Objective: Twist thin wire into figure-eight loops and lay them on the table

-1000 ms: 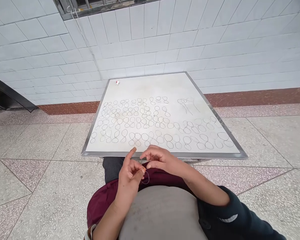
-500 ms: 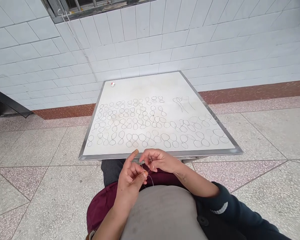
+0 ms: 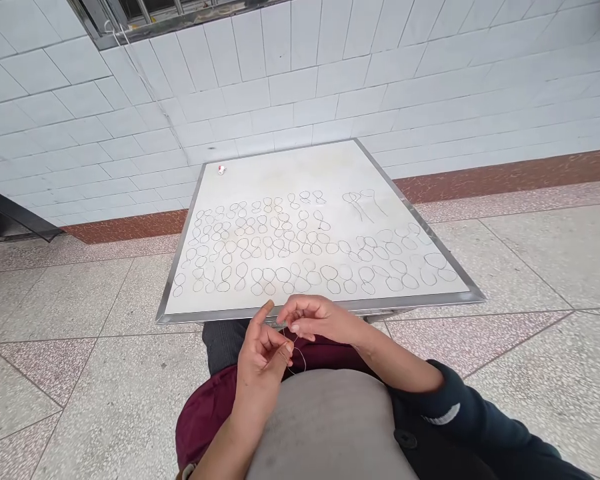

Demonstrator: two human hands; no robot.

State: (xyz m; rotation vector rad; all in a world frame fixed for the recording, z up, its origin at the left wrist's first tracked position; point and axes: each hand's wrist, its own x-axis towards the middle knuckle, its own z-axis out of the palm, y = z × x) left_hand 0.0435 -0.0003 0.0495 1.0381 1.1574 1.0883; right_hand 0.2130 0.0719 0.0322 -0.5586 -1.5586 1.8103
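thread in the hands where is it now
In the head view, the thin thread hangs in a small loop between the left hand and the right hand, over the maroon cloth on the person's lap.

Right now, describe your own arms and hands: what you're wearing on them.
The left hand and right hand are bare, with no gloves. The right forearm is bare up to a dark navy sleeve with a white curved marking. A black button shows on the same dark garment.
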